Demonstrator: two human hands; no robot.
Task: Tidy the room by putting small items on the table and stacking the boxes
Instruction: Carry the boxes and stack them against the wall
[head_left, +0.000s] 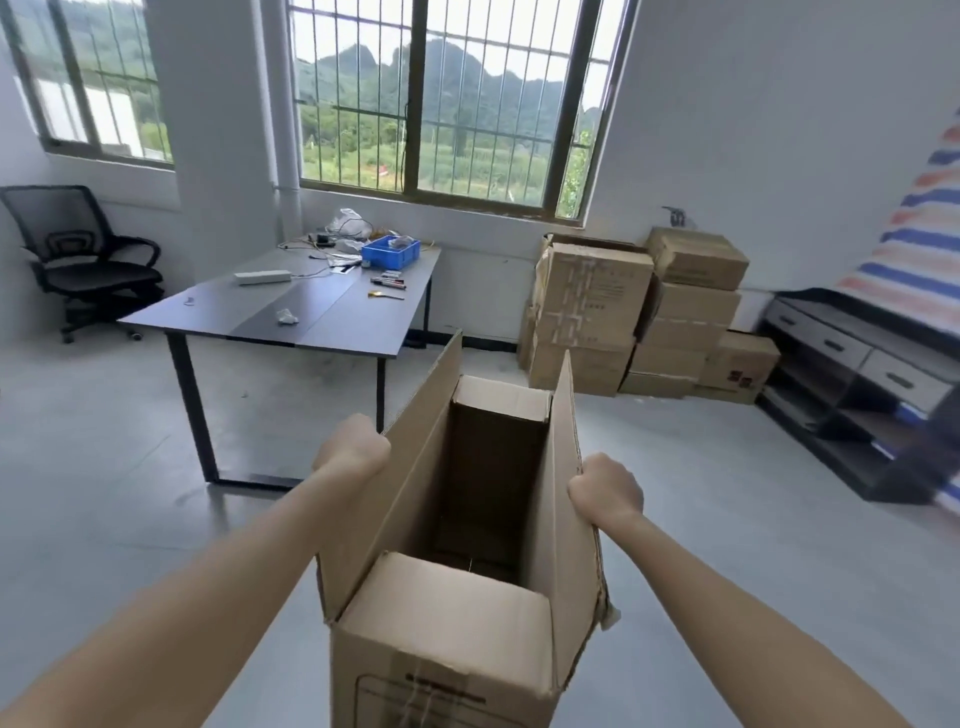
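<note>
I hold the open cardboard box (457, 654) in front of me, left grip (353, 452) curled round its left flap, right grip (605, 491) round the right one; it has yet to join the stacked boxes (592, 306) by the wall, while small items (387, 282) already lie on the tabletop (332, 322)

Two bare arms of one person, seen from the wearer's own head. The left forearm (182, 597) and the right forearm (753, 623) are long and slim, uncovered from the frame's lower corners to the wrists. The left hand (353, 449) and right hand (605, 488) are bare too, with narrow wrists and rounded knuckles. The wide lens stretches both arms, so the parts nearest the camera look thickest.
</note>
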